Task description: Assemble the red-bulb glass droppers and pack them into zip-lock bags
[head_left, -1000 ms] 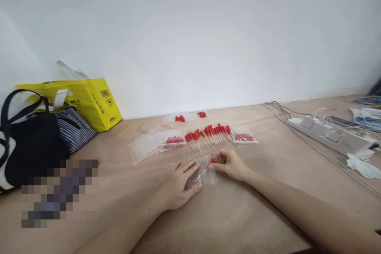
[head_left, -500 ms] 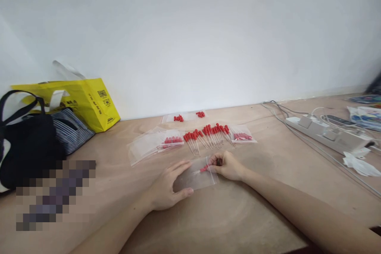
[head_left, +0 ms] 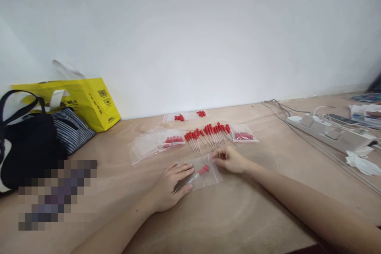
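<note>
The left hand (head_left: 172, 185) lies palm down over the closed end of the bag (head_left: 208, 179), thumb and fingers spread, nothing clasped; this placement presumably keeps the bag flat on the table (head_left: 232, 212). The dropper (head_left: 203, 170) lies slantwise inside the bag, bulb toward the mouth, stem running toward the gap between left thumb and fingers. The right hand (head_left: 229, 160) is at the far corner of the mouth, fingertips drawn together; whether film is caught between them cannot be told. Its position probably steadies the mouth, clear of the bulb. Beyond the hands, the loose droppers (head_left: 209, 131) lie in an uneven row, bulbs pointing away, which seems to keep the stems aligned. The left bags (head_left: 145, 147) overlap beside the row, bulbs showing at their right end; the right bag (head_left: 245, 134), also filled, flanks the other side. The rear bags (head_left: 189, 116) lie near the wall (head_left: 190, 39), apparently clear of the working area
</note>
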Action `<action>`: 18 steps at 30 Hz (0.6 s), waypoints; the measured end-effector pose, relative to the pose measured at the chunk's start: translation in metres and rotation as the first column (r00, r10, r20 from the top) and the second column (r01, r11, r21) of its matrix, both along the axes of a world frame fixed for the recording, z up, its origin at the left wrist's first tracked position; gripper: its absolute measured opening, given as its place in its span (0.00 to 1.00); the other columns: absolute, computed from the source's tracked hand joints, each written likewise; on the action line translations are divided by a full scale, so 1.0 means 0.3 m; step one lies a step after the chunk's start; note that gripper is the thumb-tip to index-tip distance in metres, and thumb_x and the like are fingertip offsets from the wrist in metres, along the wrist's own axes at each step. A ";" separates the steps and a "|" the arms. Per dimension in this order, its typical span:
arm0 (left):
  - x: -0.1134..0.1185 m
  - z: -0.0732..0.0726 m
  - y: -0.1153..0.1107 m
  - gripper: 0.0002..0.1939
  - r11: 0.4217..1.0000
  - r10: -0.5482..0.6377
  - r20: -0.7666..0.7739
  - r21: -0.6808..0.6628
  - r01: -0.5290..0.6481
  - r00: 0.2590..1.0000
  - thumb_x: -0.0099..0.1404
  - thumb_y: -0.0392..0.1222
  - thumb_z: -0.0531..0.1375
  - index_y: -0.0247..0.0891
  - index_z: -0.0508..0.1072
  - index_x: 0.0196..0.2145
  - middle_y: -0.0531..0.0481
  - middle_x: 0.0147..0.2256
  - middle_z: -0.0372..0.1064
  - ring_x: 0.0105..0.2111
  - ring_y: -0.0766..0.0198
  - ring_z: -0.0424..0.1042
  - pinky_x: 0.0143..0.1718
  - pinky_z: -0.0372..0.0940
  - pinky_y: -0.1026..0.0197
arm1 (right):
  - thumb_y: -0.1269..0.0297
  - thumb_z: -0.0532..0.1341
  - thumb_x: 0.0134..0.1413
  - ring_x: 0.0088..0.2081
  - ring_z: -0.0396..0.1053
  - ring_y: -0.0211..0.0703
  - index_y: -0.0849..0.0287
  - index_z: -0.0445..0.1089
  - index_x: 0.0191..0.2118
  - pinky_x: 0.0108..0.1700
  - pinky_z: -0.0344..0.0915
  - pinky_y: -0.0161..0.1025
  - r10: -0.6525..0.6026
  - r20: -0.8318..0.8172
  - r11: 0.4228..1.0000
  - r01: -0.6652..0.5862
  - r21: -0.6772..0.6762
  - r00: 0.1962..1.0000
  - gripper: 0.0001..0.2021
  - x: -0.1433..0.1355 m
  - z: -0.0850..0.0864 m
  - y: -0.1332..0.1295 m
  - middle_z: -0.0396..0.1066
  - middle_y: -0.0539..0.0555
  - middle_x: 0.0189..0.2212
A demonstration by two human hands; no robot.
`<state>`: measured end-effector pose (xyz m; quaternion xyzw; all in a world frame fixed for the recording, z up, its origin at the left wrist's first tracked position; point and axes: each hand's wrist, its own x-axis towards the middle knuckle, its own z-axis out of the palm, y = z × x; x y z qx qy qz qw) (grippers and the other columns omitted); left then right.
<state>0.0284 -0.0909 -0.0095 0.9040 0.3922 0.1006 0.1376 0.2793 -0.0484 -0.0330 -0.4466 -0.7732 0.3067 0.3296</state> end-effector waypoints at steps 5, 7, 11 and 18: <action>0.002 0.001 0.002 0.22 1.000 0.005 0.000 0.006 -0.005 1.000 0.62 0.48 0.51 0.42 0.60 0.53 0.48 0.55 0.55 0.55 0.55 0.52 0.55 0.46 0.46 | 0.69 0.58 0.41 0.30 0.65 0.34 0.61 0.65 0.28 0.32 0.58 0.30 -0.495 0.126 0.869 0.490 0.072 0.860 0.04 0.025 0.041 0.167 0.69 0.50 0.28; 0.005 0.003 0.001 0.22 1.000 0.003 -0.001 0.005 -0.003 1.000 0.62 0.48 0.51 0.42 0.60 0.53 0.48 0.55 0.55 0.55 0.55 0.53 0.55 0.46 0.46 | 0.65 0.58 0.41 0.32 0.65 0.37 0.62 0.65 0.31 0.32 0.58 0.31 -0.563 0.158 0.826 0.560 0.067 0.811 0.08 0.015 0.053 0.234 0.69 0.53 0.29; 0.009 0.009 -0.002 0.22 1.000 0.013 -0.002 -0.001 -0.013 1.000 0.62 0.48 0.51 0.43 0.60 0.53 0.48 0.55 0.56 0.55 0.56 0.53 0.55 0.47 0.46 | 0.60 0.60 0.38 0.33 0.67 0.42 0.63 0.65 0.33 0.29 0.57 0.32 -0.613 0.231 0.780 0.625 0.024 0.756 0.15 -0.029 0.055 0.330 0.69 0.57 0.30; 0.007 0.014 -0.005 0.22 1.000 0.008 0.010 -0.010 -0.008 1.000 0.61 0.47 0.52 0.43 0.60 0.53 0.48 0.54 0.56 0.55 0.55 0.54 0.55 0.47 0.46 | 0.65 0.61 0.35 0.28 0.67 0.43 0.66 0.67 0.29 0.25 0.56 0.32 -0.616 0.350 0.740 0.671 -0.052 0.706 0.11 -0.074 0.060 0.389 0.70 0.59 0.26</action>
